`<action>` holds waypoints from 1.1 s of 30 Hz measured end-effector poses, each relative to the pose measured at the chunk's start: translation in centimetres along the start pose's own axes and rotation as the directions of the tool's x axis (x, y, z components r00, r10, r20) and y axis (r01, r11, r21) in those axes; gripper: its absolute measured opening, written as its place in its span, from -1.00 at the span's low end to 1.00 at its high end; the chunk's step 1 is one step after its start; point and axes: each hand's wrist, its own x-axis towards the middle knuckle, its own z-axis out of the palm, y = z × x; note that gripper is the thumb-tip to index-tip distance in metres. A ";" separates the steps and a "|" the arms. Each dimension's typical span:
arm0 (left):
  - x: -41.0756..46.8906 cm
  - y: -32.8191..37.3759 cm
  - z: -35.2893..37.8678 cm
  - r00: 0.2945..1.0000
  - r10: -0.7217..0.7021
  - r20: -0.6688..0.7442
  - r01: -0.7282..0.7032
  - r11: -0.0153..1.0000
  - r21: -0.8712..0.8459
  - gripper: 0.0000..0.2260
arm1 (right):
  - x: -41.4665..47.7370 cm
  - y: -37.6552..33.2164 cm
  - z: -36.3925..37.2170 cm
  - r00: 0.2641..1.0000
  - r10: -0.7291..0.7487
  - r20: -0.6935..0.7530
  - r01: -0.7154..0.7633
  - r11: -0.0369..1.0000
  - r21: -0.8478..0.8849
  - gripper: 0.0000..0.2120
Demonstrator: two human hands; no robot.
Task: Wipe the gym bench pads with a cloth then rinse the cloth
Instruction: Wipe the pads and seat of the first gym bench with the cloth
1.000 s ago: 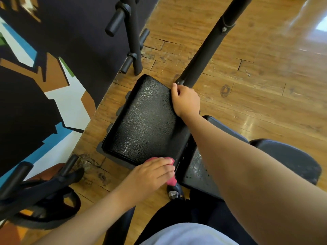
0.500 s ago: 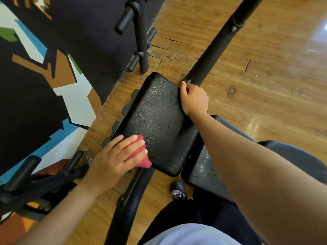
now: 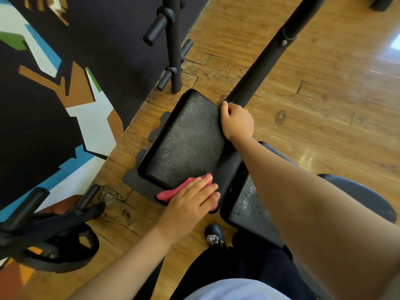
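Past your right hand you have a glossy wooden floor, with a bright patch of light far beyond it. Left of your left hand is a dark surface painted with coloured shapes, a black rack post beside it.

Pink cloth — flat on black pad

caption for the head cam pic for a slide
Left hand presses a pink cloth on the black bench pad; right hand grips its edge.
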 end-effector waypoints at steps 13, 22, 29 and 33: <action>-2.3 -0.9 -1.8 0.998 -0.048 -0.039 0.044 0.996 -0.079 -0.68 | -6.3 0.0 -2.7 0.972 -0.221 -0.077 0.222 0.975 0.007 -0.75; -2.1 1.4 -3.9 0.893 -0.432 -0.129 0.343 0.836 -0.429 -0.70 | -21.3 -3.2 -3.2 0.878 0.099 0.469 -0.351 0.799 0.488 -0.76; -3.9 1.0 -5.5 0.895 -0.447 0.004 0.319 0.634 -0.704 -0.62 | -21.3 -4.3 -3.5 0.781 0.073 0.620 -0.563 0.514 0.648 -0.91; -5.2 0.7 -7.7 0.679 -0.618 0.396 0.520 0.024 -0.854 -0.64 | -21.7 -5.2 -3.1 0.680 0.006 0.733 -0.701 0.297 0.648 -0.90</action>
